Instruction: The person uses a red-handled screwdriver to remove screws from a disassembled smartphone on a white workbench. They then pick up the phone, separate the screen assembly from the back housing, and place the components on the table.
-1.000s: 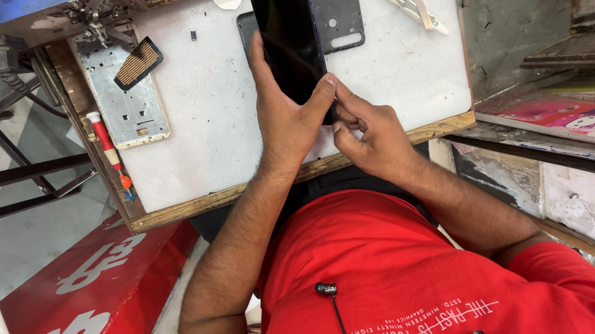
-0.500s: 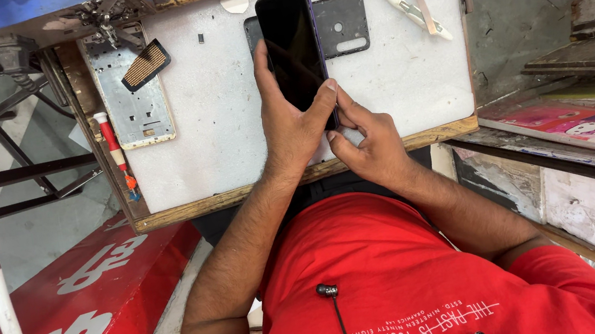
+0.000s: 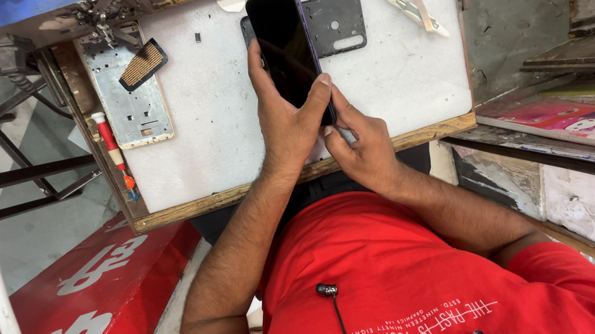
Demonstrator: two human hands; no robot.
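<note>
Phone (image 3: pixel 284 43) shifted slightly left, left hand (image 3: pixel 282 118) gripping it, right hand (image 3: pixel 361 146) seemingly pinching its lower edge.

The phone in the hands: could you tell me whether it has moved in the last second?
No, not noticeably: the phone still overlaps the left end of the black back cover on the table, as before.

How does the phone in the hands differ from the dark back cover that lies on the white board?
The phone is lifted and gripped by the left hand, with the right hand touching its lower edge; the back cover lies flat on the white board, untouched. The phone shows a glossy black screen without holes; the back cover is matt with an oblong cut-out. Both are dark and rectangular.
</note>
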